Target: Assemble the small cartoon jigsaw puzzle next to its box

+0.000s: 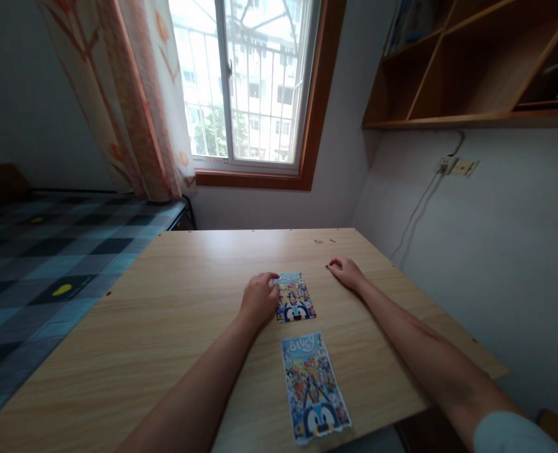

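Note:
My left hand (pixel 260 297) rests at the left edge of a small colourful cartoon picture (pixel 295 299), its index finger and thumb apart and touching the upper left part. My right hand (pixel 348 273) is right of that picture, low over the table, with thumb and fingertips pinched on a small dark piece (pixel 327 267). The piece is too small to make out fully. Nearer to me lies a larger sheet (pixel 314 387) with a matching picture and the word "Bluey"; its bottom edge looks uneven.
Several tiny pieces (pixel 319 241) lie near the far edge of the wooden table (pixel 175 302). A bed with a checked cover (pixel 71 239) stands at the left. Wooden shelves (pixel 472 69) hang on the right wall above a socket (pixel 448 165) with a cable.

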Demonstrator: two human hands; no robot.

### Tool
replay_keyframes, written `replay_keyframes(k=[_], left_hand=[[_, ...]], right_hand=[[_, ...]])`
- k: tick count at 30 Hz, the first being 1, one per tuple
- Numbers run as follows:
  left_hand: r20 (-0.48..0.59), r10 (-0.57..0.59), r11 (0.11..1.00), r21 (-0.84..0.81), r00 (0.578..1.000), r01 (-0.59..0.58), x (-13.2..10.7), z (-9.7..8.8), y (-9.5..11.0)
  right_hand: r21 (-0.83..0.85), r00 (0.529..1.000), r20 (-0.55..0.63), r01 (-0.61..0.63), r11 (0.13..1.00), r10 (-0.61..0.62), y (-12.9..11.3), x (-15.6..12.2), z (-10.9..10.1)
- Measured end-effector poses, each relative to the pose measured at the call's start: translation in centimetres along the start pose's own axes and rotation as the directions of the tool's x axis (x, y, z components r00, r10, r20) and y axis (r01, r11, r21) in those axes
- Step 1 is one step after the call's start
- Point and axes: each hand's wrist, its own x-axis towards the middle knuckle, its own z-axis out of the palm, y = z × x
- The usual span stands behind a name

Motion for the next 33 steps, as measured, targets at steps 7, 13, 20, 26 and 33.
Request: replay_keyframes(k=[7,13,20,26,33], left_hand=[[0.093,0.213,0.975,0.045,0.973,-0.217,-0.6,0.1,0.4],[0.203,0.284,0.943,0.119,0.937,-0.311,-1.1,0.1,0.7],[0.254,0.273,0.936,0.154,0.928,-0.318,-1.2,0.0,0.7],[0.278,0.265,0.937,0.151,0.923,-0.315,-1.2,0.0,0.6],[0.272,0.261,0.946,0.118,0.926,-0.301,-1.1,0.0,0.7]], right_hand=[[0.366,0.995,-0.016,-0.09,0.926,0.103,-4.6,-1.6,2.3],[0.565,0.996,0.083,-0.014,0.825,-0.04,-8.4,-3.6,2.3],[0.422,0.94,0.199,0.171,0.89,-0.276,-11.7,-5.5,1.0],[0.332,0.926,0.22,0.225,0.916,-0.307,-11.9,-5.5,0.6],[0.275,0.914,0.199,0.295,0.915,-0.354,-11.6,-5.4,0.9]])
